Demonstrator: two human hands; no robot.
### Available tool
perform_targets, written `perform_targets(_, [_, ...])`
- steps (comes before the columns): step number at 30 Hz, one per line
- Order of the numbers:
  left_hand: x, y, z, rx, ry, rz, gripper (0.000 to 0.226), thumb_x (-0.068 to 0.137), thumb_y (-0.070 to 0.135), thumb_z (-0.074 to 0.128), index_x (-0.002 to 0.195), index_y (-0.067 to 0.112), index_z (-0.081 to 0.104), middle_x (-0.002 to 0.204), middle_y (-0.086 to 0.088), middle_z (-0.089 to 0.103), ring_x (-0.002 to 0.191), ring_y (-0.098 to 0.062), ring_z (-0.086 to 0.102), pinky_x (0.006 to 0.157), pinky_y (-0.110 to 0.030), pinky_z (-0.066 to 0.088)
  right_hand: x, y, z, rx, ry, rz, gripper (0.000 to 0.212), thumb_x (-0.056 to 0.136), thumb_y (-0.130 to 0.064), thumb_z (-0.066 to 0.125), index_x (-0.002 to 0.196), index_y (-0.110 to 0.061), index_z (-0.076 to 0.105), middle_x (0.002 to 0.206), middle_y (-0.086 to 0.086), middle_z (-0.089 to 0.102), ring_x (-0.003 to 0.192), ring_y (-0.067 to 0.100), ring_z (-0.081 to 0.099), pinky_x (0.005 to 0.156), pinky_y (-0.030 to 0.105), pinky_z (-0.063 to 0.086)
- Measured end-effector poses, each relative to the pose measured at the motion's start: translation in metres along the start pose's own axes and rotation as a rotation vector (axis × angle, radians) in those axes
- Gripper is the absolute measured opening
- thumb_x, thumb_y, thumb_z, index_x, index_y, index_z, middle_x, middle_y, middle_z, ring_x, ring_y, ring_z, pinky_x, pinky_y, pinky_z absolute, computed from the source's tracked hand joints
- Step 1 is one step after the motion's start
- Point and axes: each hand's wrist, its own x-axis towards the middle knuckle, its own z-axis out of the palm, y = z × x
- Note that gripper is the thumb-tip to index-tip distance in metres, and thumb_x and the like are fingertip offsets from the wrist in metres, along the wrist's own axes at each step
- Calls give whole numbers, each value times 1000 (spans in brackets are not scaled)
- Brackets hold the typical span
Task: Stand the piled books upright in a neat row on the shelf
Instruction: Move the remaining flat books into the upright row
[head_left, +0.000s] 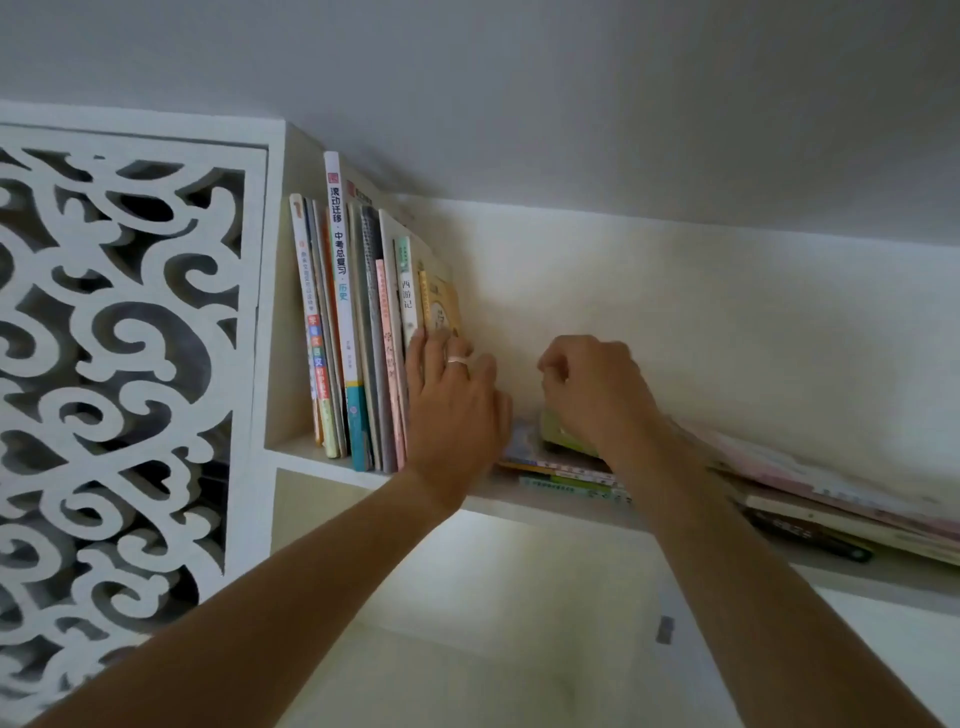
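Observation:
Several books stand upright in a row (358, 332) at the left end of the shelf (322, 457). My left hand (452, 400), a ring on one finger, presses flat with straight fingers against the rightmost standing book (441, 306), a yellow one. To the right lies a low pile of flat books (561, 467). My right hand (592, 389) hovers over that pile with its fingers curled; its fingertips are hidden, so I cannot see whether it grips the green book (556, 434) on top. More books (831, 493) lie flat and slanted further right.
A white fretwork panel (119, 338) closes the cupboard to the left of the books. The shelf's pale back wall (675, 312) rises behind my hands. Below the shelf is a lit compartment (493, 597). A dark book spine (810, 538) juts over the shelf edge at the right.

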Motion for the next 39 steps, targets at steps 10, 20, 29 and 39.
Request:
perform_targets(10, [10,137,3,-543,-566,364,50,103,56,49,133,16,51,115,-9,64,96,-32,66,77,-38,47,-17,136,-89,-414,-515,320,74,97,-75,28,98,-14,70,100,5,70,90,21,64,79,35,44])
perform_targets(20, [16,130,20,-718,-451,389,27,105,30,48,128,25,61,118,0,63,99,-17,62,85,-40,54,-37,151,-107,85,-451,120,33,106,-32,48,138,-35,55,135,-14,55,115,7,52,83,27,40])
perform_targets(29, [25,68,16,-704,-155,-303,30,110,32,48,132,12,53,111,1,65,98,-15,62,68,-19,42,-25,120,-60,-116,-280,-136,23,108,-26,47,122,-26,65,96,-2,66,68,6,54,55,19,34])
perform_targets(39, [47,28,-41,-915,-314,-421,44,110,44,38,148,22,42,107,4,69,100,-11,67,79,-17,49,-4,-21,23,468,-148,-83,31,106,-31,49,134,-22,55,110,6,72,95,26,68,85,38,56])
